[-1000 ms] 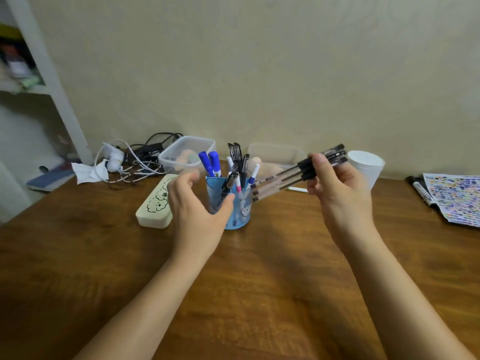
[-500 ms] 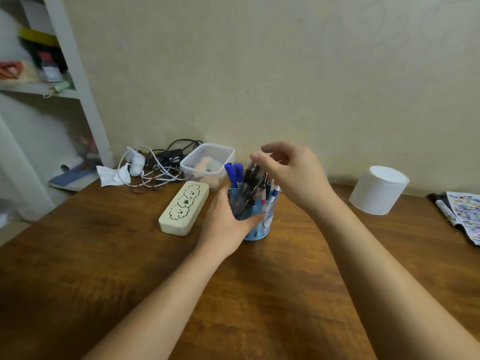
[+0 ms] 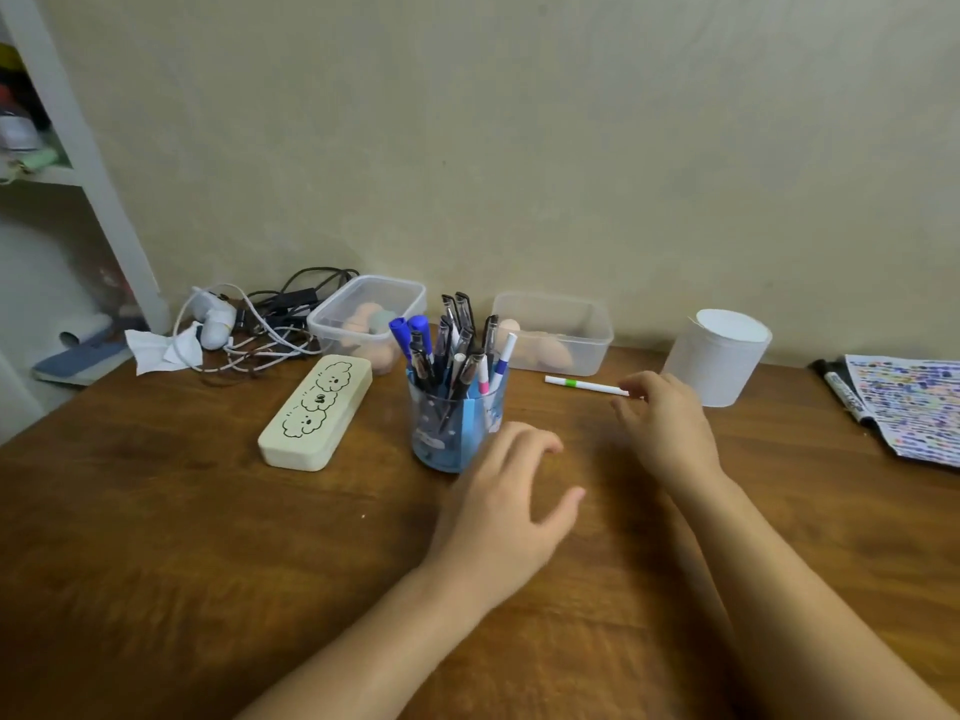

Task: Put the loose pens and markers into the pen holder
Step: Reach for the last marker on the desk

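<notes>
A clear blue pen holder stands mid-table, packed with several black pens, two blue markers and thin white pens. My left hand hovers open just right of and in front of the holder, apart from it. A white pen with a green band lies on the wood behind. My right hand is open, its fingertips close to that pen's right end; no grip shows. A black marker lies at the far right beside a printed sheet.
A cream pencil case lies left of the holder. Two clear plastic boxes and tangled cables sit along the wall. A white cup stands right of the loose pen. A colourful sheet covers the right edge.
The bundle of black pens went from my right hand into the holder. My left hand let go of the holder and drew back. My right hand moved right toward the white pen.
</notes>
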